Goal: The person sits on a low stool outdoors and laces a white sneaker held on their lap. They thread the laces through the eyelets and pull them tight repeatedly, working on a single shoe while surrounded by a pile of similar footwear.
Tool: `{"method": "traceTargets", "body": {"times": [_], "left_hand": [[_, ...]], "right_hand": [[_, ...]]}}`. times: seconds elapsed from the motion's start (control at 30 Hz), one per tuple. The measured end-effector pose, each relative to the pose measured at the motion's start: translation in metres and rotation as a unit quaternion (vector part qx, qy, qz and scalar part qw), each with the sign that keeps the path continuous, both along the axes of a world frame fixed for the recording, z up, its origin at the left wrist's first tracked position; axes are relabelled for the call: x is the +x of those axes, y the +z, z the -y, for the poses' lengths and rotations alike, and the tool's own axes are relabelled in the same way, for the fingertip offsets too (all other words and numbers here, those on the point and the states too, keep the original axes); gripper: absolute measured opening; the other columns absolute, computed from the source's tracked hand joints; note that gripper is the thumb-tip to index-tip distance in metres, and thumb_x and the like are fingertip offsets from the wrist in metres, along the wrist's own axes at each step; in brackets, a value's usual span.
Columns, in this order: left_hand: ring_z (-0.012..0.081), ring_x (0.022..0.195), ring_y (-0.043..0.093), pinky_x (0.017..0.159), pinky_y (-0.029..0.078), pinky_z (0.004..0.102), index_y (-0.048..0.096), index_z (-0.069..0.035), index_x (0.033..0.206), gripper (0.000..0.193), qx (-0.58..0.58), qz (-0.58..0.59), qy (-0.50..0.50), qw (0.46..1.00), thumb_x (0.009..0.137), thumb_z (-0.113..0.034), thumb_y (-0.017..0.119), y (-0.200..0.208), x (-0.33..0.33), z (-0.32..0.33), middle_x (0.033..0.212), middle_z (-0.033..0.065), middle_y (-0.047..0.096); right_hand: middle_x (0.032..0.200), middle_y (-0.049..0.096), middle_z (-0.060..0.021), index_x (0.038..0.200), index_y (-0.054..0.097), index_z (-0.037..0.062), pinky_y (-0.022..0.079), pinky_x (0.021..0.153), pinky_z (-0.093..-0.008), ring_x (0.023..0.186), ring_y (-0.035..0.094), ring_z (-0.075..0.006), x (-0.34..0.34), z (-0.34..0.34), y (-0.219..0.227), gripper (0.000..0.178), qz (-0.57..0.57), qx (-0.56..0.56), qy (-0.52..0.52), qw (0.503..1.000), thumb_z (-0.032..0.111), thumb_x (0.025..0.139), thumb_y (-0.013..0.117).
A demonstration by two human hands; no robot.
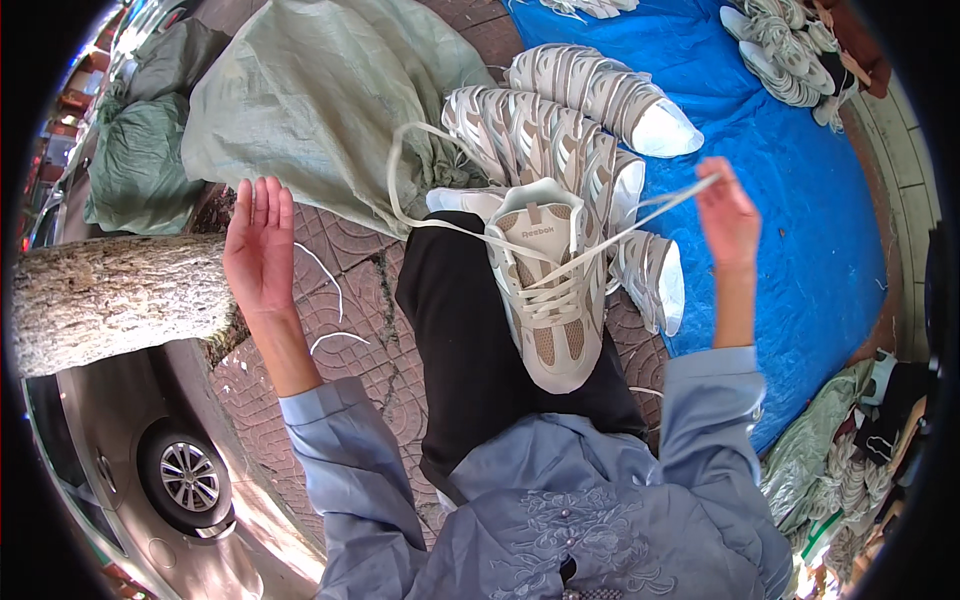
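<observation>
A beige and white sneaker (545,290) rests on my lap, its toe pointing toward me. Cream lacing crosses its lower tongue, and two long lace ends come off the top. My right hand (728,215), raised at the right, pinches one shoelace (655,208) and draws it taut up from the shoe. The other lace end (395,180) loops loosely over to the left, held by nothing. My left hand (259,245) is lifted at the left, palm showing, fingers stretched out, with nothing in it.
Rows of nested shoe uppers (560,130) lie beyond my knees, beside a blue tarp (800,230). A grey-green sack (320,100) spreads at the far left. A tree trunk (120,300) and a parked car (110,440) are at left. More shoe parts (790,50) sit far right.
</observation>
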State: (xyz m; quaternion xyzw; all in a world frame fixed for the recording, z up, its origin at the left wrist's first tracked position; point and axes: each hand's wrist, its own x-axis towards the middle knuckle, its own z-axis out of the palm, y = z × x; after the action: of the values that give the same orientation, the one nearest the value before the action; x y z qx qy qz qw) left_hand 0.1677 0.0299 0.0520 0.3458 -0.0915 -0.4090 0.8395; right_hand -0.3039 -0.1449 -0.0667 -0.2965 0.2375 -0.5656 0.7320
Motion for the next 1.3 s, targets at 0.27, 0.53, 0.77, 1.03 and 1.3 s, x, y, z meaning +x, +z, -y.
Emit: {"method": "traceTargets", "body": {"times": [0.27,0.53,0.77,1.03,1.3], "left_hand": [[0.0289,0.099,0.05,0.083,0.041,0.0371,0.055,-0.003,0.098,0.034,0.004,0.891,-0.096,0.444,0.065,-0.007,0.062,-0.06,-0.143,0.012,0.101,0.0108,0.053],[0.0226,0.086,0.053,0.078,0.042,0.0349,0.053,-0.004,0.079,0.017,-0.073,0.92,-0.187,0.336,0.064,-0.012,0.057,-0.066,-0.162,0.042,0.081,0.0078,0.054],[0.0146,0.049,0.05,0.047,0.041,0.0271,0.059,-0.003,0.075,0.011,0.255,0.539,-0.609,0.523,0.077,-0.012,0.053,-0.021,-0.117,0.037,0.057,0.0055,0.053],[0.0239,0.061,0.054,0.059,0.043,0.0328,0.057,-0.005,0.074,0.009,0.247,0.795,-0.439,0.339,0.076,-0.013,0.053,0.004,-0.026,-0.006,0.061,0.0078,0.052],[0.0261,0.063,0.054,0.064,0.042,0.0361,0.055,-0.006,0.076,0.006,0.314,0.938,-0.022,0.146,0.073,-0.011,0.055,-0.011,0.011,-0.031,0.065,0.0084,0.055]], "right_hand": [[0.128,0.038,-0.0168,0.126,0.032,-0.0079,0.029,0.1,-0.0331,0.12,0.035,-0.0251,-0.097,0.036,0.092,0.045,-0.144,-0.061,-0.144,0.977,0.011,0.087,0.044],[0.123,0.043,-0.0186,0.124,0.034,-0.0099,0.032,0.098,-0.0335,0.114,0.042,-0.0254,-0.093,0.022,0.092,0.043,-0.177,-0.055,-0.115,0.976,0.009,0.087,0.043],[0.119,0.046,-0.0158,0.123,0.038,-0.0066,0.035,0.097,-0.0336,0.109,0.046,-0.0228,-0.123,0.044,0.062,0.042,-0.116,-0.018,-0.165,0.979,0.01,0.086,0.049],[0.105,0.056,-0.0162,0.114,0.046,-0.0086,0.044,0.086,-0.0325,0.095,0.055,-0.0234,-0.256,0.08,-0.003,0.036,-0.224,0.05,-0.269,0.935,0.004,0.081,0.055],[0.102,0.058,-0.0144,0.111,0.049,-0.0072,0.044,0.084,-0.0313,0.096,0.055,-0.023,-0.458,0.105,0.042,0.034,-0.27,0.016,-0.33,0.904,0.005,0.08,0.058]]}}
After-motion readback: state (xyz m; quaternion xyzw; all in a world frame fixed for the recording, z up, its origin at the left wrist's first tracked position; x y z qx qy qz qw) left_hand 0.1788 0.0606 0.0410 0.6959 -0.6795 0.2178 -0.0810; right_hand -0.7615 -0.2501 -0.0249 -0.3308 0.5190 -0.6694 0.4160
